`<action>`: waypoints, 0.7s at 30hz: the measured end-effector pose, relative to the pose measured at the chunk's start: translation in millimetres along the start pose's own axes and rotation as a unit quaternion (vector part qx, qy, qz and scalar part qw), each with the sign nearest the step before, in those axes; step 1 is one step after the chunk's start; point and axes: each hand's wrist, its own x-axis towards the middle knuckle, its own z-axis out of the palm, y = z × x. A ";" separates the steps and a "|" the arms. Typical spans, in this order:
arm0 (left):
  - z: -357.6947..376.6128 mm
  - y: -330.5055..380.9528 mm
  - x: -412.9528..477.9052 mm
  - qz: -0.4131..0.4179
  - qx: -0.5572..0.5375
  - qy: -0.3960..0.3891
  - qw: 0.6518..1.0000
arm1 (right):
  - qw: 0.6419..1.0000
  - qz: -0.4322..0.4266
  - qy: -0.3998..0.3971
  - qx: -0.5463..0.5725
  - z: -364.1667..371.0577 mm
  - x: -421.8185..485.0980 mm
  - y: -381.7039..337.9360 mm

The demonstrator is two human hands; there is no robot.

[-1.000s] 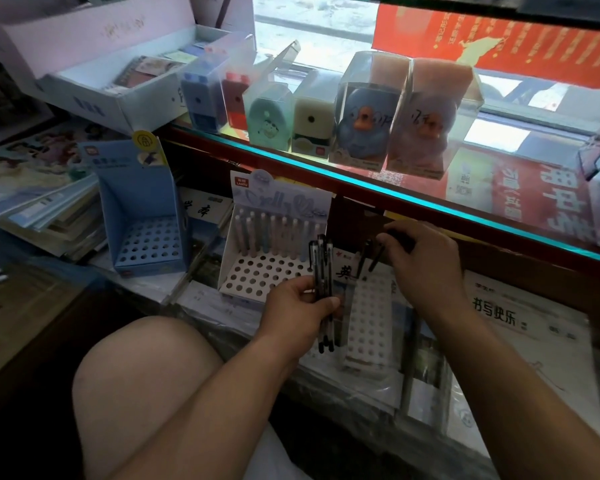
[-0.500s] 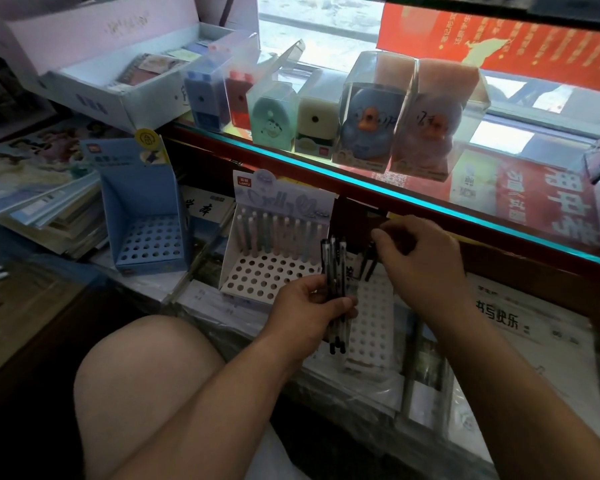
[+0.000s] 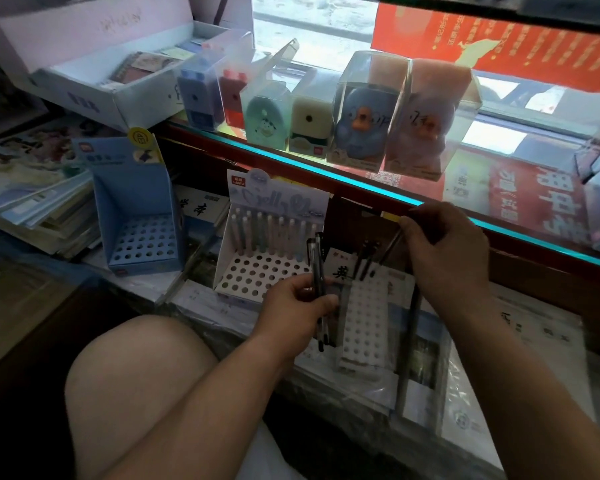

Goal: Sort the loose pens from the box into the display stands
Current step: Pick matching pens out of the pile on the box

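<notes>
Alignment of pen and hole is what the next move turns on. The right hand pinches a single dark pen by its upper end between thumb and fingertips. The pen slants down and to the left from them, its lower tip hanging just above the far end of the narrow white stand. That stand lies lengthwise away from the person, between the two hands, its top drilled with rows of holes. Two dark pens stand in its far row, just left of the slanting pen's tip, and the nearer rows show open holes. By my reading, the pen must be tipped closer to upright before its tip will drop into a hole beside those two. The right hand is the nearer one to those holes and looks set to do the placing. The left hand is curled round a bundle of pens of the same dark kind, held roughly upright just left of the narrow stand, with tips poking out below the fist; it seems to serve as the supply. How many pens the bundle holds I cannot tell. Left of it, a wider white stand carries a row of pastel pens along its back with its front holes open. Farther left, a blue stand shows only holes. The box named in the task I cannot pick out with certainty.
</notes>
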 end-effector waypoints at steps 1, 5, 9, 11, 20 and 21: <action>0.4 -0.3 -0.1 0.000 -0.001 0.000 1.000 | 1.000 -0.006 -0.007 -0.022 1.7 -1.5 3.8; 1.6 -1.7 0.6 -0.002 -0.013 -0.006 1.000 | 0.998 -0.013 -0.019 -0.053 11.3 -7.5 15.5; 1.0 -2.9 2.0 0.000 -0.013 -0.008 1.000 | 0.998 -0.006 -0.032 -0.062 15.4 -10.4 18.1; 0.6 -3.3 2.4 0.001 -0.011 -0.009 1.000 | 0.997 -0.002 -0.038 -0.068 16.2 -9.9 19.6; 2.6 -4.7 5.3 0.001 -0.001 -0.019 1.000 | 0.977 -0.022 -0.090 -0.190 28.6 -9.8 27.8; 2.5 -5.0 5.6 0.001 -0.001 -0.021 1.000 | 0.974 -0.032 -0.094 -0.204 29.2 -10.2 27.5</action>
